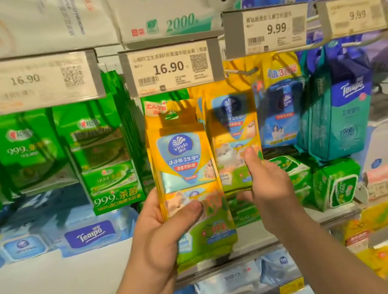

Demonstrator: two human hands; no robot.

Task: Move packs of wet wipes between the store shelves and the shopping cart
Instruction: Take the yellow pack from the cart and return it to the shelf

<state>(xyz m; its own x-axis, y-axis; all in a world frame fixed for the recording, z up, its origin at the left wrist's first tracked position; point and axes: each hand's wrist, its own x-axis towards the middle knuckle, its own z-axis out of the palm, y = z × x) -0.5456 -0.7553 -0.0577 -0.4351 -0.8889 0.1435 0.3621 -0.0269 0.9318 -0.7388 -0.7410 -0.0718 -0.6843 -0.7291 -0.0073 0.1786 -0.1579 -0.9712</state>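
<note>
My left hand (157,228) grips a yellow and green Vinda wet wipes pack (187,173) by its lower half, thumb across the front, and holds it upright in front of the shelf. My right hand (267,186) pinches the bottom of a second yellow Vinda pack (233,128) that hangs just to the right, under a peg hook. More yellow packs hang behind it. No shopping cart is in view.
Green wipes packs (101,146) hang at the left, blue packs (281,112) and teal Tempo packs (341,118) at the right. Price tags (170,69) jut out above. Tempo boxes (92,234) and green packs (333,185) lie on the white shelf (44,285) below.
</note>
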